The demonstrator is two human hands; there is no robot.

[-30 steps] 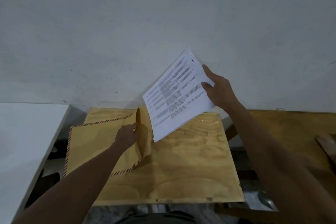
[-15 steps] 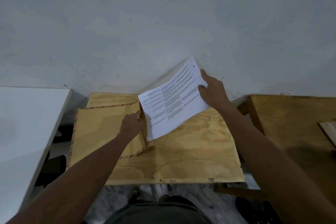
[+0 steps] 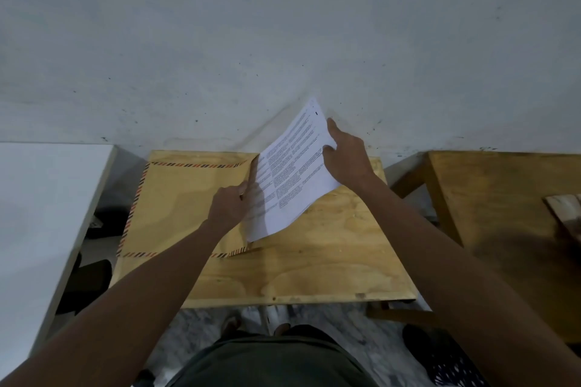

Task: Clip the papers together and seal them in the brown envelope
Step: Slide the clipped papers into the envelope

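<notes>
On the plywood table [image 3: 314,276], against a grey wall:
Envelope [image 3: 179,201]: brown, striped border, lay flat on the left half of the table; mouth faced right, toward the papers.
Envelope mouth: upper lip lifted by the left hand, evidently to keep a gap for the sheets.
Left hand [image 3: 229,207]: closed in a pinch on the envelope's open edge, index finger extended up along that edge; held nothing else.
Papers [image 3: 289,179]: white printed sheets, held as one stack, tilted, far corner raised toward the wall; left edge met the envelope mouth, low corner apparently just inside or at the lip, could not tell which.
Right hand [image 3: 345,157]: gripped the right edge of the papers, thumb underneath out of view, fingers spread on top; placed at the trailing side, apparently to push the stack leftward.
Clip: small dark mark near the top corner of the papers; too small to confirm.
Stage, as judged: insertion in hand; sealing not yet done.
Risk, as judged: leading corner catching on the lower lip.
Side tables: white one at left [image 3: 47,198], wooden one at right [image 3: 503,214]; not in use.
</notes>
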